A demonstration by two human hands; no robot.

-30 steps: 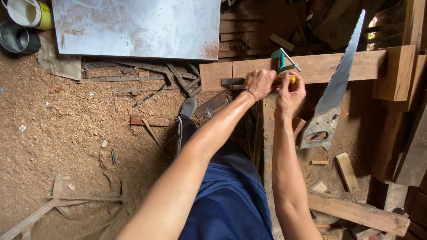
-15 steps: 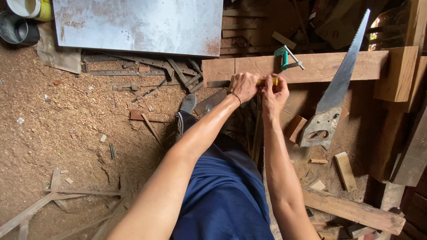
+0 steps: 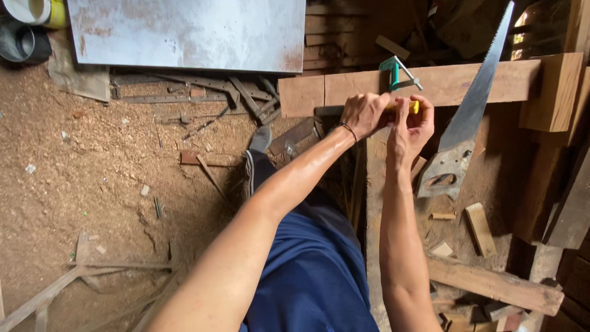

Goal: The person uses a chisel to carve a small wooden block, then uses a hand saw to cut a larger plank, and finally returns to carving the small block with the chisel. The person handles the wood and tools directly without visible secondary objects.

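We see the likeliest trouble in the handsaw (image 3: 470, 117): it leans, teeth outward, against the long wooden beam (image 3: 455, 83), its handle hanging low just beside our right hand (image 3: 410, 126). A nudge of the elbow or a knock on the beam could, we judge, send it sliding down — onto the wrist or among the offcuts on the sawdust floor (image 3: 92, 184). The small green clamp-like tool (image 3: 396, 72) sits on the top of the beam near our knuckles and could be brushed off in the same way. A third risk is the narrow upright plank (image 3: 376, 203) under our hands: nothing that we can see fixes it, so pressure from above might make it shift, and a mark or cut would go astray.

As for the grip, our left hand (image 3: 364, 114) is curled shut over the near end of a slim yellow thing, perhaps a pencil (image 3: 413, 107) — only the yellow tip shows past the fingers, so we cannot tell its kind for sure. Our right hand is closed too, fingers bent tight and pressed against the left; whether it pinches the same yellow thing or only steadies the plank, we cannot tell. Both hands meet right where the plank reaches the beam, and the yellow thing lies there, just below the beam's lower edge.
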